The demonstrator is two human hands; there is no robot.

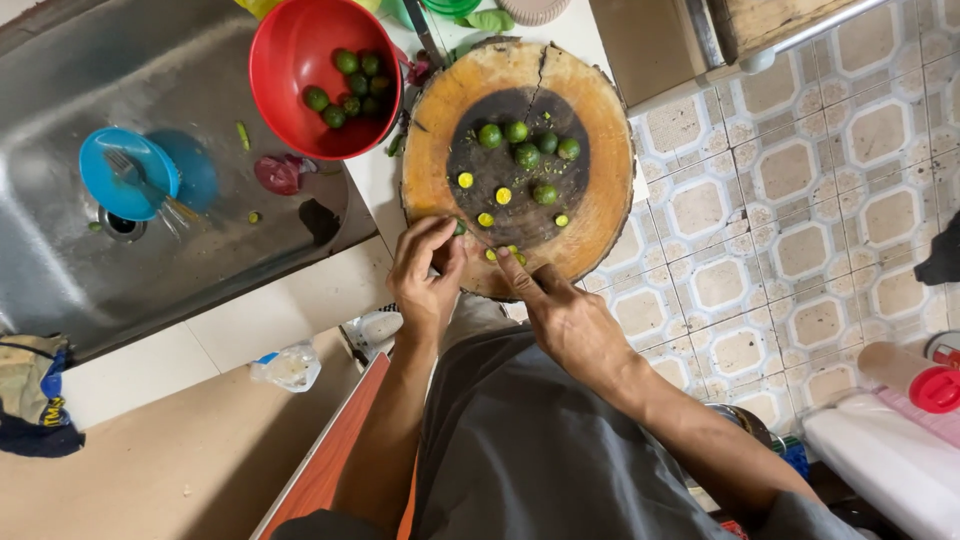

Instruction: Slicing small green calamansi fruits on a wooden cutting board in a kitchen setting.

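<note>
Small green limes sit on the round chopping block; I judge slicing underway, my left hand pinching one, my right hand apparently gripping a knife I can't see, next cut needs steadiness.

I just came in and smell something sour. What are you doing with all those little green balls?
A person is working with small green limes on a round wooden chopping block. The left hand pinches one lime at the block's near edge while the right hand rests beside it. Several cut halves lie yellow side up. More whole limes sit in the red bowl.
</note>
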